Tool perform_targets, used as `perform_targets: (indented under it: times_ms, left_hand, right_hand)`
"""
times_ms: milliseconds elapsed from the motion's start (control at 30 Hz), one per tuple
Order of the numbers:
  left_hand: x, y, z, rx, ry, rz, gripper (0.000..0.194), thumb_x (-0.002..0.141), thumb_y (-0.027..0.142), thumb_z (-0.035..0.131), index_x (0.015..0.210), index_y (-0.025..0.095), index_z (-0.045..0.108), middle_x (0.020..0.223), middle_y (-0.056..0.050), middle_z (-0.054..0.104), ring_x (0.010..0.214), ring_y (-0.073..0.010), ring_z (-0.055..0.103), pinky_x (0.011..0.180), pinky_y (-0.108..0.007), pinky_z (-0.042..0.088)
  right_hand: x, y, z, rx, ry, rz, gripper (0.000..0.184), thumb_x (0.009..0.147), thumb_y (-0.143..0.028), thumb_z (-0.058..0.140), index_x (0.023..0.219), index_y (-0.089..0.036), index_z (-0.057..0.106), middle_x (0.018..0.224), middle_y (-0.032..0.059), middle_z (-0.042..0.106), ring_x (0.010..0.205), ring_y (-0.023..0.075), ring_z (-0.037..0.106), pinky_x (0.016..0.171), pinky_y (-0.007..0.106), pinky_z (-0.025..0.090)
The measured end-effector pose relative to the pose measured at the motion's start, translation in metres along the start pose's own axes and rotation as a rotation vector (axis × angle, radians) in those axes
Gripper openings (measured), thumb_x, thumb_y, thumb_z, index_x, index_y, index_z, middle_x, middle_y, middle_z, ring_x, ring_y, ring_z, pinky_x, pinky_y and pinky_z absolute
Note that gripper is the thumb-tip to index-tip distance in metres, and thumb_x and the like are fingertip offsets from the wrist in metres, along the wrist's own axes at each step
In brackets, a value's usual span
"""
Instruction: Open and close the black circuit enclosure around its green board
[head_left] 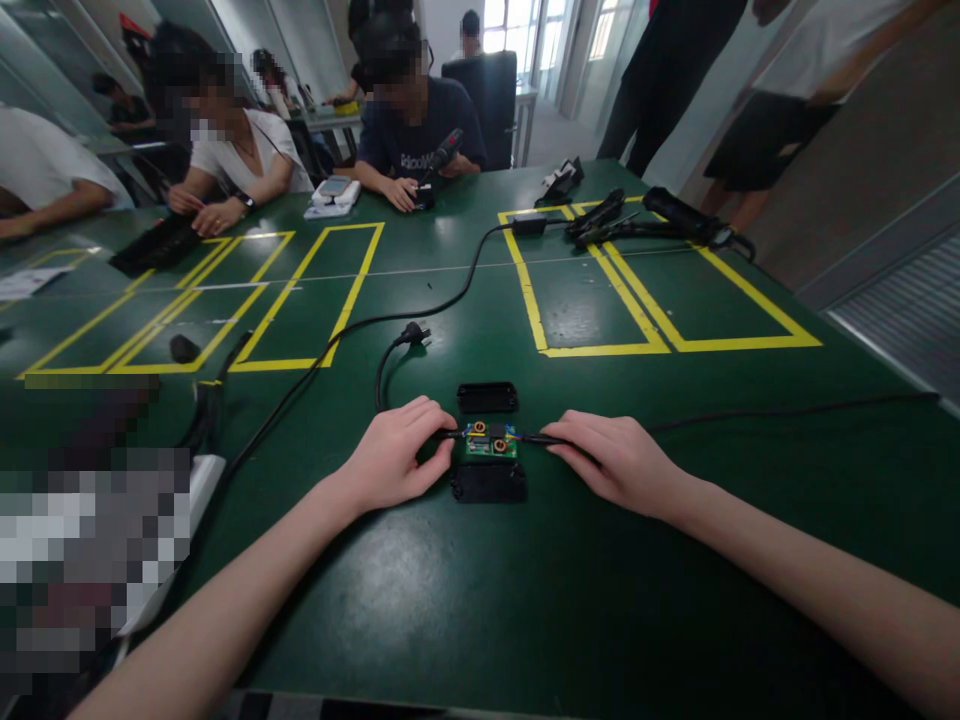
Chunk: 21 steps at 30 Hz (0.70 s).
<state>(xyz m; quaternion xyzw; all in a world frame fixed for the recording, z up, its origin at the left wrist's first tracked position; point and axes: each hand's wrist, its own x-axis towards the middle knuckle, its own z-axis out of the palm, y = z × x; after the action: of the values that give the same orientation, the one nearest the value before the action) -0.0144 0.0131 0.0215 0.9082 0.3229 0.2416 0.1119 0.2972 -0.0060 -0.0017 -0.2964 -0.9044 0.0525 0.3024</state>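
Observation:
Between my two hands lies a small green circuit board (pixel 491 441) with copper coils and thin coloured wires at both ends. My left hand (pixel 405 450) pinches the black cable at the board's left end. On the other side, my right hand (pixel 611 455) is closed on the black cable (pixel 534 438) that leaves the board's right end. One black plastic case half (pixel 487 397) sits just beyond the board, its hollow side up. A second black case half (pixel 489 483) rests on the near side of the board.
A power plug (pixel 415 335) lies beyond my left hand. A long black cable (pixel 360 322) crosses the green table (pixel 420 600), marked with yellow tape. Black tools (pixel 600 220) lie at the far right. A blurred-out device (pixel 97 540) is at left. Several people sit or stand around.

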Motion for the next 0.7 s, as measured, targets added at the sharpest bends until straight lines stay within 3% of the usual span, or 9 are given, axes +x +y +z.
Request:
perform_targets:
  times_ms: [233,467,700]
  left_hand:
    - [-0.0026,0.0031,-0.0007,-0.18,-0.028,-0.002,0.009,0.091,0.02,0.052,0.091,0.019,0.06,0.075,0.0,0.063,0.063,-0.0132,0.057,0.059,-0.024,0.045]
    - [-0.0053,0.0046,-0.0008,-0.235,-0.067,0.007,0.006,0.083,0.018,0.053,0.083,0.019,0.059,0.067,0.003,0.059,0.051,-0.0081,0.049,0.05,-0.02,0.037]
    - [-0.005,0.0047,0.0008,-0.247,-0.069,0.026,0.005,0.081,0.018,0.053,0.081,0.019,0.058,0.066,0.004,0.057,0.05,-0.0082,0.048,0.05,-0.02,0.037]
  right_hand:
    - [0.0012,-0.0039,-0.0036,0.002,0.01,-0.073,0.02,0.108,-0.019,0.044,0.108,-0.016,0.064,0.083,0.0055,0.072,0.068,0.0142,0.068,0.057,0.023,0.051]
    - [-0.0004,-0.0044,-0.0031,0.004,-0.032,-0.114,0.022,0.11,-0.021,0.043,0.108,-0.013,0.063,0.082,0.005,0.072,0.065,0.0117,0.066,0.054,0.021,0.046]
    - [-0.0016,-0.0045,-0.0023,-0.008,-0.068,-0.128,0.023,0.11,-0.022,0.042,0.109,-0.013,0.063,0.08,0.0042,0.071,0.063,0.0108,0.065,0.053,0.02,0.043]
